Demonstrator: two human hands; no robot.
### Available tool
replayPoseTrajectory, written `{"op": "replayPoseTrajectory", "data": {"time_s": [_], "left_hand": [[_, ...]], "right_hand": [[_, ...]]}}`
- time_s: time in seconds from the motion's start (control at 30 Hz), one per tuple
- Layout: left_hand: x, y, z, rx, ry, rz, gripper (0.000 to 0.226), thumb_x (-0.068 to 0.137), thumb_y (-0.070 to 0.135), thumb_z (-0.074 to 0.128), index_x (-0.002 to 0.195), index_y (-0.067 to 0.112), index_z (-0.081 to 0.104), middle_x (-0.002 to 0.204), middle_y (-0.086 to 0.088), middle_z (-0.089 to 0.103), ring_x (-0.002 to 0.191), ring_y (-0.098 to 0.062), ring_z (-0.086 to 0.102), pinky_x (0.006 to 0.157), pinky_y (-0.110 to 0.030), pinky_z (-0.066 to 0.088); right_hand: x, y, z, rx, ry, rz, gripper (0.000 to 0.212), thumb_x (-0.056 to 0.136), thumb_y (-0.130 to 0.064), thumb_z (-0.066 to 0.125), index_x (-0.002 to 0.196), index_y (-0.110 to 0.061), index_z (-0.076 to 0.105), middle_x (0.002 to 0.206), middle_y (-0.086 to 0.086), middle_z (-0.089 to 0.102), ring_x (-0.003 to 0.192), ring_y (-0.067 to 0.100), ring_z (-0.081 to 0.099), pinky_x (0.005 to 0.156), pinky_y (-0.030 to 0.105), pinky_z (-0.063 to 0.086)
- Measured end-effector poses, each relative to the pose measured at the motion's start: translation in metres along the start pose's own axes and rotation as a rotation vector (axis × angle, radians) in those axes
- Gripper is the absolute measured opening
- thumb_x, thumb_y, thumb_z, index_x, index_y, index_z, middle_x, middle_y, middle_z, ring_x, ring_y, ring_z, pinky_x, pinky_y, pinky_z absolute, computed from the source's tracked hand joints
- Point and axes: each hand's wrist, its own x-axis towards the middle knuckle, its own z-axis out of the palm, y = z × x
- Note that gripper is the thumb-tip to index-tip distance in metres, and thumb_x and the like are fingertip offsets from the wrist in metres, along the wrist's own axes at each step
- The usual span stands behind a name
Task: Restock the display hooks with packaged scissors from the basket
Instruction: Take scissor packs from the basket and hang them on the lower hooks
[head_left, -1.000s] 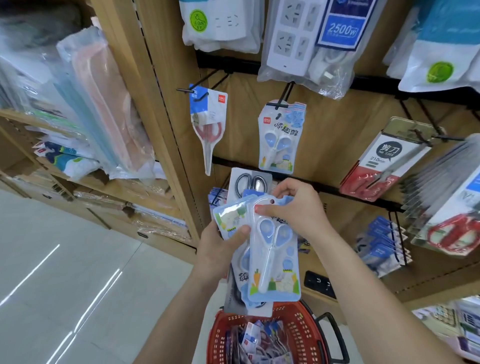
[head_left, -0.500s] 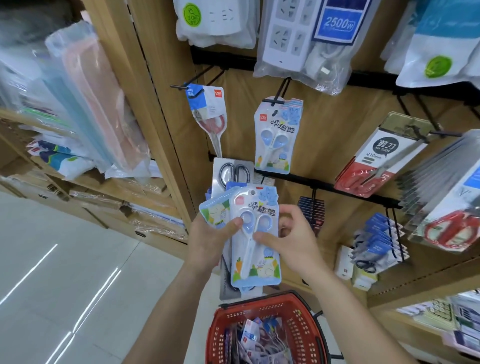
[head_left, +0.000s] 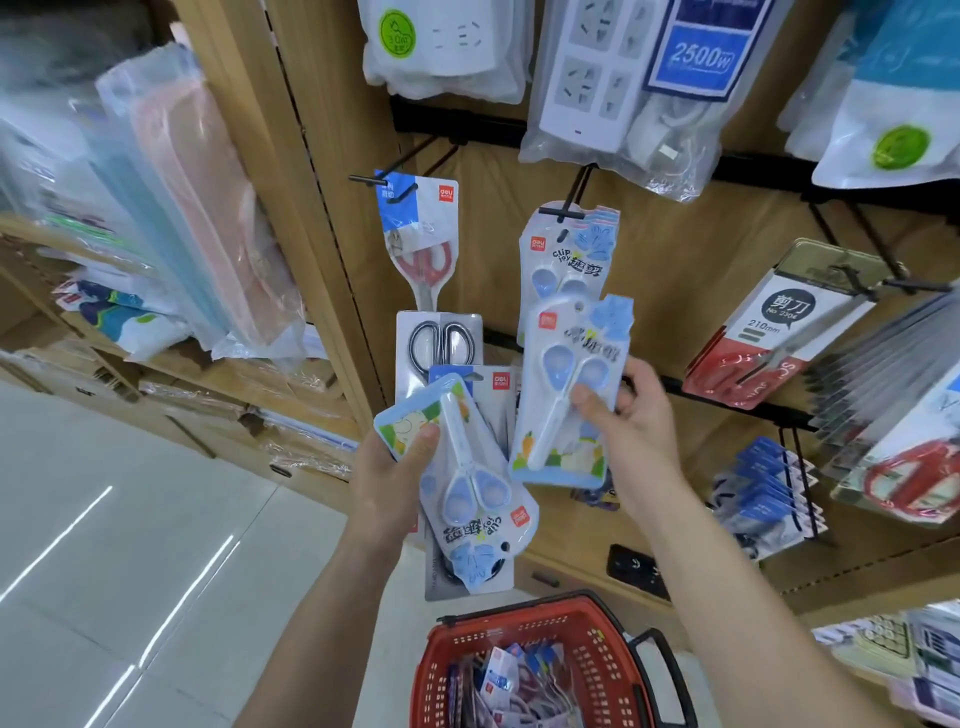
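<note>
Basket low centre, loose packs in it. Above it, left hand holds the stack. Right hand, just to its right, holds a single pack in front of the hung packs. Lone pack hangs to their left, power strips on the row above.

A blue label on the bagged white power strip reads "2500W". The hanging pale-blue scissors card reads "clip joy"; the white-and-red scissors card shows "剪刀" and "210mm".
</note>
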Motion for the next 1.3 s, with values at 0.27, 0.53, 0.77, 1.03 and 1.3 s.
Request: {"op": "replayPoseTrajectory", "data": {"time_s": [0.27,0.53,0.77,1.03,1.3], "left_hand": [[0.008,0.002,-0.014,0.033,0.007,-0.013,0.017,0.102,0.021,0.064,0.118,0.019,0.071,0.102,0.0,0.08,0.093,-0.02,0.077,0.072,-0.031,0.061],[0.009,0.005,-0.019,0.002,-0.012,-0.021,0.018,0.103,0.018,0.063,0.118,0.015,0.071,0.102,-0.004,0.08,0.093,-0.023,0.078,0.069,-0.029,0.062],[0.008,0.009,-0.015,-0.015,-0.02,-0.01,0.017,0.102,0.019,0.064,0.118,0.015,0.07,0.1,-0.003,0.08,0.089,-0.019,0.078,0.062,-0.023,0.059],[0.009,0.01,0.011,-0.046,-0.03,-0.042,0.01,0.103,0.022,0.064,0.107,0.025,0.072,0.094,0.003,0.081,0.087,-0.02,0.078,0.066,-0.033,0.061],[0.005,0.009,0.033,-0.133,-0.063,-0.113,0.021,0.101,0.031,0.066,0.12,0.023,0.071,0.11,0.002,0.079,0.105,-0.022,0.075,0.093,-0.046,0.059]], "right_hand": [[0.056,-0.032,0.017,-0.229,0.049,-0.183,0.03,0.094,-0.014,0.074,0.115,-0.028,0.059,0.104,-0.008,0.076,0.092,0.007,0.073,0.081,0.033,0.059],[0.07,-0.025,0.028,-0.219,0.189,-0.164,0.024,0.093,-0.023,0.076,0.109,-0.029,0.059,0.104,-0.005,0.075,0.09,0.009,0.071,0.071,0.023,0.053],[0.071,-0.015,0.025,-0.342,0.314,-0.073,0.044,0.084,-0.039,0.084,0.112,-0.021,0.056,0.103,-0.007,0.064,0.096,0.011,0.064,0.077,0.021,0.048],[-0.058,0.026,0.021,-0.322,-0.301,0.274,0.041,0.081,-0.029,0.087,0.114,-0.025,0.064,0.103,-0.01,0.072,0.085,-0.004,0.069,0.07,0.017,0.053],[-0.049,0.044,0.011,-0.163,-0.064,0.252,0.022,0.083,-0.016,0.086,0.097,-0.014,0.069,0.081,-0.005,0.076,0.076,0.011,0.072,0.059,0.019,0.051]]}}
